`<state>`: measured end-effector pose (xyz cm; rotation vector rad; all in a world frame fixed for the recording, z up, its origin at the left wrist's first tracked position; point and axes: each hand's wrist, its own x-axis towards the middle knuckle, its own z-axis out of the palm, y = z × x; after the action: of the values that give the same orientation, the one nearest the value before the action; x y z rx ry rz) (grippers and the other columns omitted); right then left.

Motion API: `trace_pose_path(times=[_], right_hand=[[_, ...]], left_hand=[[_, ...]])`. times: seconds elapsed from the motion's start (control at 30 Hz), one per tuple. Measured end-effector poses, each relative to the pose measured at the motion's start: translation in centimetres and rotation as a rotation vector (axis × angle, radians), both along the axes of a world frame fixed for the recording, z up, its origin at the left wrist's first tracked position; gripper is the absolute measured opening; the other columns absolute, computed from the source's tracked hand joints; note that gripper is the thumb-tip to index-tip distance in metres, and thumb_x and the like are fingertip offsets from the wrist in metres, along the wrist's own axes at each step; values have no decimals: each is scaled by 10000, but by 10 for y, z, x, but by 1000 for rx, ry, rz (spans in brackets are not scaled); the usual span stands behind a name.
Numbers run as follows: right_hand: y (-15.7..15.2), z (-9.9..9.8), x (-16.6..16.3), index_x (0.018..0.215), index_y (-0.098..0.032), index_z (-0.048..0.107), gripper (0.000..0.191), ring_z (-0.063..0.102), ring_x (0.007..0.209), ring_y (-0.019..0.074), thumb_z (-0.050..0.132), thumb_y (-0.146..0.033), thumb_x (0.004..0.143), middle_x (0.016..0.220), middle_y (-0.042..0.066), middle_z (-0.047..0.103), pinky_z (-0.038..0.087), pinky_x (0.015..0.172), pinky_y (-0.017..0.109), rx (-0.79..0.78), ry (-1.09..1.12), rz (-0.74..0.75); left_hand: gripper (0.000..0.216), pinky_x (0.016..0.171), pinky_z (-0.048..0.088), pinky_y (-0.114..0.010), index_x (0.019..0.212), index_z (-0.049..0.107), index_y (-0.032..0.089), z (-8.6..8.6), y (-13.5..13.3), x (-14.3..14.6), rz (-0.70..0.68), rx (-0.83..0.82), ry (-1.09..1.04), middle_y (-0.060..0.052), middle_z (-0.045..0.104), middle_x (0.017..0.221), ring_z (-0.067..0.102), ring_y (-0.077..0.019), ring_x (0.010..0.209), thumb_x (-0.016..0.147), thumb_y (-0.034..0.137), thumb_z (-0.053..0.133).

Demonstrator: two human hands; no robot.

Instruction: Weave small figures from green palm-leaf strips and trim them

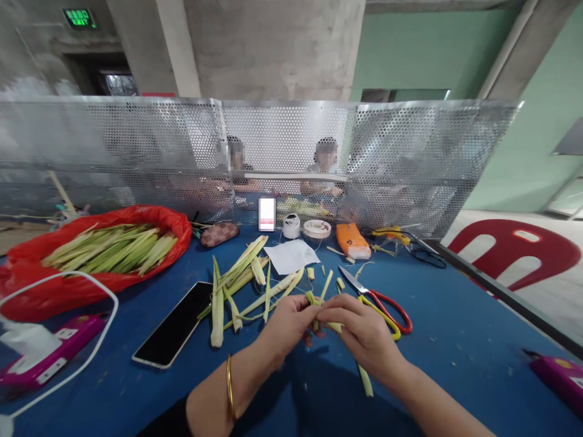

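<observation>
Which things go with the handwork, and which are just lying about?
Likely part of the work:
green strips, in the left hand and right hand
loose strips
red bag, holding leaves
scissors

Apparently just lying about:
black phone
patterned pouch
orange packet

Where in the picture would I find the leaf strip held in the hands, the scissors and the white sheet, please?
Leaf strip (327, 287): head view, its raised part.
Scissors (362, 288): head view, metal near the handles.
White sheet (292, 257): head view, its middle.
</observation>
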<state>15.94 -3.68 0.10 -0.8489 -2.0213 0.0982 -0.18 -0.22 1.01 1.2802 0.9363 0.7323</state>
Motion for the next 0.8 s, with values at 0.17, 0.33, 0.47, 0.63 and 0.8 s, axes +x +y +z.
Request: trace_pose_path(times=[0.17,0.33,0.47,0.63,0.8], right_hand=[[4,1,1,808,-208,603,133,616,831,180,525,-125,878,859,32,657,457,824,355,5,24,-190],[5,-3,0,709,-205,536,211,546,648,158,469,-189,908,681,7,562,416,610,263,-139,1,-323],[5,-7,-1,639,-214,470,249,494,549,145,481,-250,885,593,-17,514,347,521,246,-211,-5,-441],[8,-9,-2,596,-216,431,275,420,455,110,542,-308,830,488,-59,445,295,451,224,-473,159,-453],[11,-7,0,758,-202,527,191,456,451,111,559,-372,838,523,-67,471,361,441,221,-623,372,-305]], left_hand=[[237,400,282,-193,807,654,130,3,-5,0,-182,25,78,-44,679,712,521,-88,474,745,339,561],[209,469,257,-212,805,644,120,6,-3,-3,-209,-12,69,-58,681,735,458,-70,492,735,292,549],[219,494,247,-229,826,651,128,6,-6,0,-164,-32,30,-33,642,702,416,-82,523,728,304,563],[198,512,246,-236,681,651,135,1,-10,6,-60,50,8,12,565,609,365,-79,519,682,333,647],[309,467,137,-235,729,660,126,-7,0,1,14,-91,-65,-16,606,632,301,-53,452,635,419,690]])
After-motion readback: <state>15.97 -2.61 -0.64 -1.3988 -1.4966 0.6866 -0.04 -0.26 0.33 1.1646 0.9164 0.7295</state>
